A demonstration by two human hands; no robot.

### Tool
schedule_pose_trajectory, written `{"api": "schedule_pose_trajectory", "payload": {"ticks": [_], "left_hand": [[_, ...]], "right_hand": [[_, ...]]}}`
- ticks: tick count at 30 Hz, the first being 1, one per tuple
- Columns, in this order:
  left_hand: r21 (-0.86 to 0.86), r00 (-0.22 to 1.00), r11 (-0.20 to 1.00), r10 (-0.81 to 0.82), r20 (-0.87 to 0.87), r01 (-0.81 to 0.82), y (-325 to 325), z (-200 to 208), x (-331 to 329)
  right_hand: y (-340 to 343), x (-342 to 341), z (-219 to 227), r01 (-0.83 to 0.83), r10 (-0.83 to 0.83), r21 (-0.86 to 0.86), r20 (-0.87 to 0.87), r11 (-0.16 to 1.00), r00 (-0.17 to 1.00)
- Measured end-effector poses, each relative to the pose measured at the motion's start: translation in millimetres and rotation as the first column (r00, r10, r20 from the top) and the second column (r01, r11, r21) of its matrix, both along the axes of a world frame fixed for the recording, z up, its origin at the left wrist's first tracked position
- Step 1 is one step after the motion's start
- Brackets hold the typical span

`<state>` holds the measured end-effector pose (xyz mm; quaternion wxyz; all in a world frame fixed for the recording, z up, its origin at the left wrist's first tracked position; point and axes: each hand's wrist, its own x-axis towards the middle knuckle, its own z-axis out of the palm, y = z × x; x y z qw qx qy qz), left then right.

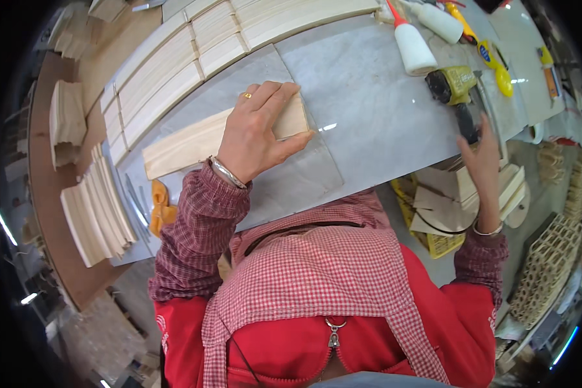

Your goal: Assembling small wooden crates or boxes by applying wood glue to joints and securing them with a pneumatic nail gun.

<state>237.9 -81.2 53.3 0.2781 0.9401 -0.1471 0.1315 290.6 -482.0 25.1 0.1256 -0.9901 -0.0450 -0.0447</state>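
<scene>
Right hand (484, 160), fingers apart, is just near and right of the yellow-black tool (460, 84), closer to it than the left hand (253, 131), which clasps the right end of a wooden piece (187, 143) running near-left to far-right.

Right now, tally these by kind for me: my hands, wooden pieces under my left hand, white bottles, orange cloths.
Hands, left hand and right hand: 2
Wooden piece under the left hand: 1
White bottles: 2
Orange cloth: 1
Total: 6
</scene>
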Motion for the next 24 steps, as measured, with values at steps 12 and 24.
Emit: {"api": "schedule_pose_trajectory", "payload": {"ticks": [12,24], "left_hand": [[0.002,0.995,1.000,0.008,0.103,-0.008,1.8,-16.6,-2.5],[0.031,0.997,1.000,-0.003,0.071,0.001,4.3,-14.0,-0.9]], "right_hand": [[29.1,36.1,37.8,0.088,-0.115,-0.161,-0.165,0.983,0.980],[173.2,35.9,179.2,-0.543,0.593,0.239,-0.362,0.805,0.719]]}}
